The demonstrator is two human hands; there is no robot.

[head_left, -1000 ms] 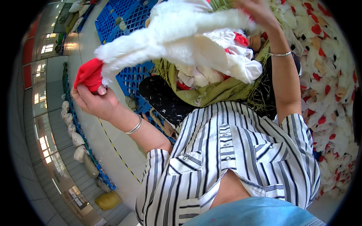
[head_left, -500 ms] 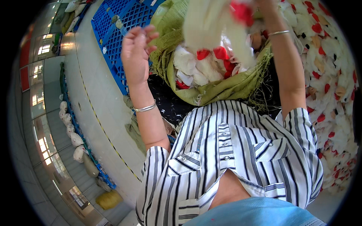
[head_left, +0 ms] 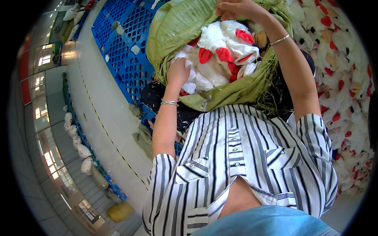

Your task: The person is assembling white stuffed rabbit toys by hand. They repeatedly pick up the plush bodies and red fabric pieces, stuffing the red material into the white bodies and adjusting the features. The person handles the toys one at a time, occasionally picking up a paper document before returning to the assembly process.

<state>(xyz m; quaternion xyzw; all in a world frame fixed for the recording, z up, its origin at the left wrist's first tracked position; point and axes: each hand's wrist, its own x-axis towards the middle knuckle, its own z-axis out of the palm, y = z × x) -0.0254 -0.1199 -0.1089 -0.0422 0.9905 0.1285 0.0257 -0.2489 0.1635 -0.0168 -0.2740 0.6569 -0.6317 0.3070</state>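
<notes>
White-and-red plush pieces (head_left: 214, 37) are lying inside a green woven sack (head_left: 169, 33) as a person's left hand (head_left: 179, 72) is touching those at its left edge, grip unclear; the right hand (head_left: 236, 8), fingers bending, is reaching over the far edge, its hold impossible to tell.

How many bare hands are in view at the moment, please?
2: the left hand, against white plush pieces in the green woven sack; the right hand, near the picture's top edge, its fingers partly hidden.
</notes>
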